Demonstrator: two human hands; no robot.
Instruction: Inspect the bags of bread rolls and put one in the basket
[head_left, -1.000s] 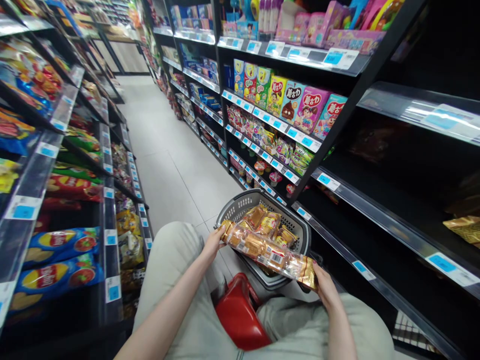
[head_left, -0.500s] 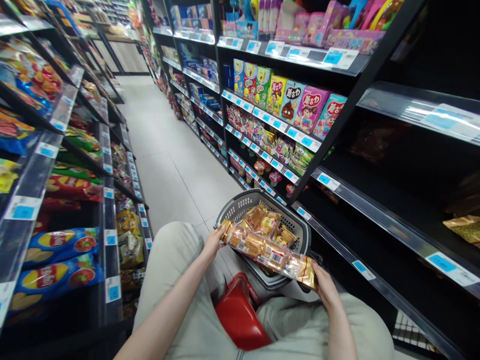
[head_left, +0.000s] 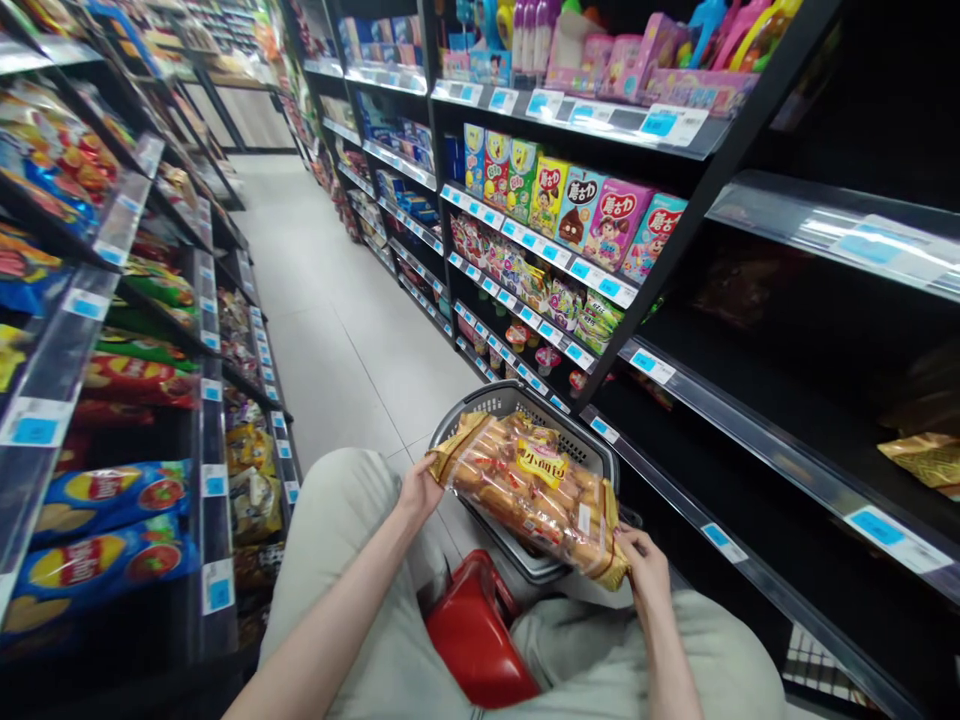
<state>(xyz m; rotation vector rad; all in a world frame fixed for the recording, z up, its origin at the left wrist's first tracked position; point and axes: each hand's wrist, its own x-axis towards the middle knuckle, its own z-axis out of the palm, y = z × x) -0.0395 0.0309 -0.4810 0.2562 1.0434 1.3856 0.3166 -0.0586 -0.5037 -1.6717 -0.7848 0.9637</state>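
Gripping the bread packet (head_left: pixel 536 492) at opposite gold ends (head_left: pixel 455 448) over the grey basket (head_left: pixel 581 443), the left hand (head_left: pixel 421 490) and right hand (head_left: pixel 648 566), set well apart, should pinch only those ends, sparing the rolls (head_left: pixel 491 498) any squeeze.

Black shelving (head_left: pixel 772 90) flanks a pale tiled floor (head_left: pixel 360 350), price tags (head_left: pixel 651 366) lining the shelf edges (head_left: pixel 765 445); a wood-panelled counter (head_left: pixel 259 115) stands beyond.

Gold-ended clear bread packet (head_left: pixel 517 500) (yellow label (head_left: pixel 541 462)), grey basket (head_left: pixel 495 403), pale grey-green trousers (head_left: pixel 326 530)
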